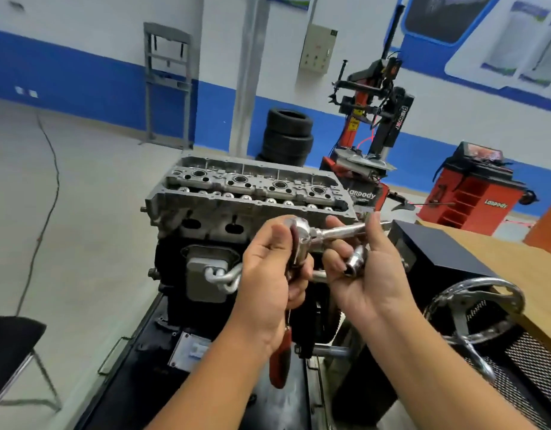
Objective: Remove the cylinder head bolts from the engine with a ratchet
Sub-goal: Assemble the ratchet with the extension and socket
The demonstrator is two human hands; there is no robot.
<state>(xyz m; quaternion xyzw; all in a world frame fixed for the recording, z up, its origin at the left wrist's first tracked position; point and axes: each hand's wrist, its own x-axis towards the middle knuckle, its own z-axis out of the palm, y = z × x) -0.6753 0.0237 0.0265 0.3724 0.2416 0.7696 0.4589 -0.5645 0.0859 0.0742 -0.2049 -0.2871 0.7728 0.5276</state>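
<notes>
Blue-and-white workshop walls close off the back of a pale floor, with a stack of tyres (288, 135) by a pillar and a red tyre changer (370, 119) beside it. Nearer, the engine (237, 206) stands on its dark stand (150, 361), the cylinder head (252, 184) facing up and 4 round wells showing in a row along its top. To my right a wooden surface (497, 259) carries a black box (435, 252).

Both hands are up in front of the engine, not on it. My left hand (268, 274) has its fingers curled round the chrome head of the ratchet (299, 240), whose red handle (280, 358) hangs down past my wrist. My right hand (367, 268) pinches an extension bar (345, 229) between thumb and forefinger, its end meeting the ratchet head, while a loose socket (356, 259) lies cupped against the palm under my curled lower fingers.

As I judge it, I am only putting the tool together: bar going on, socket not yet fitted. I cannot make out the head bolts from here, so I cannot tell whether any are out; no removed bolts show anywhere. By the look of it, the loosening is all ahead of me.
</notes>
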